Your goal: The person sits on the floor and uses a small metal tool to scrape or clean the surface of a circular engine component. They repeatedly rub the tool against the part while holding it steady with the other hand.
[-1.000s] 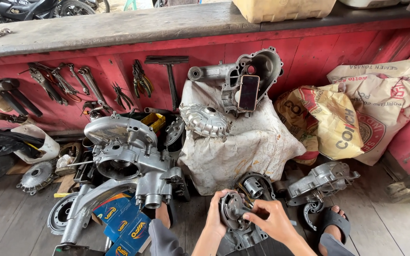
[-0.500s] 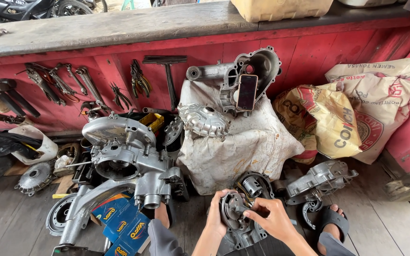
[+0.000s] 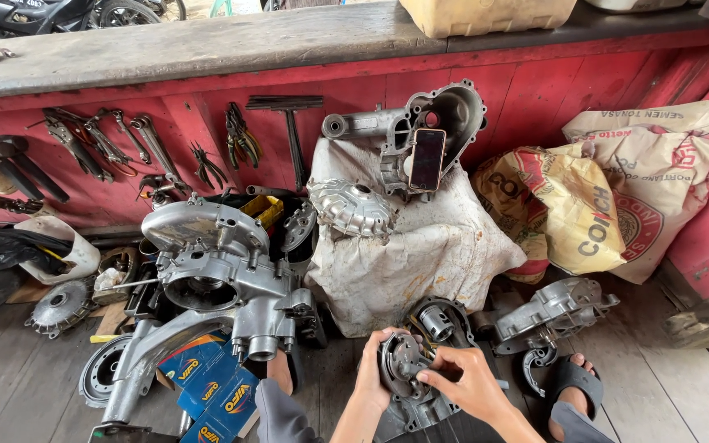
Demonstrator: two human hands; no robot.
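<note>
While I am sitting on the plank floor at the bottom of the frame, I am holding a round, dark metal engine plate (image 3: 402, 367) upright between both hands. My left hand (image 3: 373, 371) is wrapping around its left rim, fingers curled closed on the edge. My right hand (image 3: 463, 384) is pinching in at the plate's right side, fingertips pressing against its face; what they are pinching is too small to tell. Compared with a second ago, almost nothing is shifting: both hands are keeping the same grip and the plate is staying in the same place at lower centre, so I judge the fiddly work on it is still going on.

Just behind the plate, a cylinder (image 3: 439, 320) is standing on the boards. A large silver crankcase (image 3: 215, 262) is lying at centre left, with blue boxes (image 3: 211, 385) below it. A white cloth-covered heap (image 3: 420, 246) is filling the centre, a phone (image 3: 427, 159) propped above it. Pliers and spanners (image 3: 149, 143) are hanging on the red wall at upper left.
</note>
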